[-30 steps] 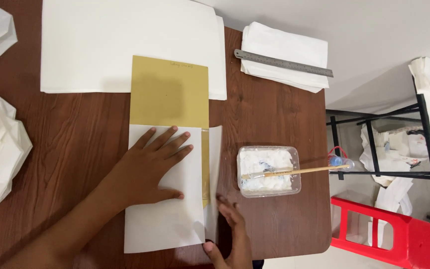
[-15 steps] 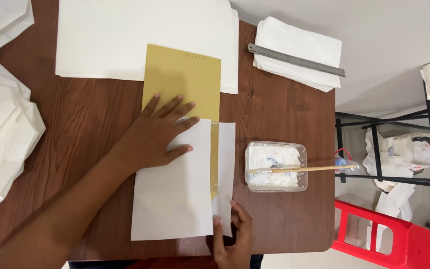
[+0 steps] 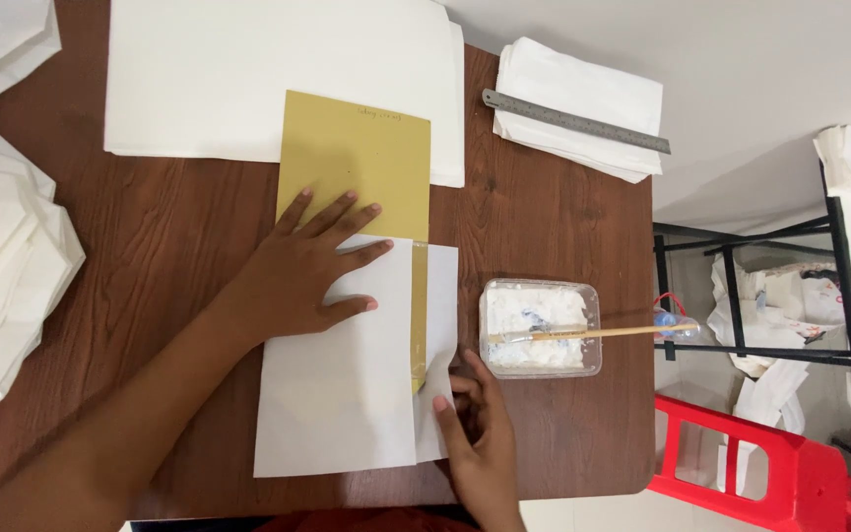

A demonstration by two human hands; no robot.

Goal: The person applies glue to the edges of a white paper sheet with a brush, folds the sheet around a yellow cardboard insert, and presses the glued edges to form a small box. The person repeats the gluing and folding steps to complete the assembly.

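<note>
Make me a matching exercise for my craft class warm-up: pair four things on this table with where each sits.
Things:
1. steel ruler
2. brush
3. left hand
4. right hand

Places:
A. across the clear tub of white paste
B. at the folded white sheet's lower right edge
C. on a stack of white paper
D. flat where the yellow card meets the white sheet

Pairs: 1-C, 2-A, 3-D, 4-B
</note>
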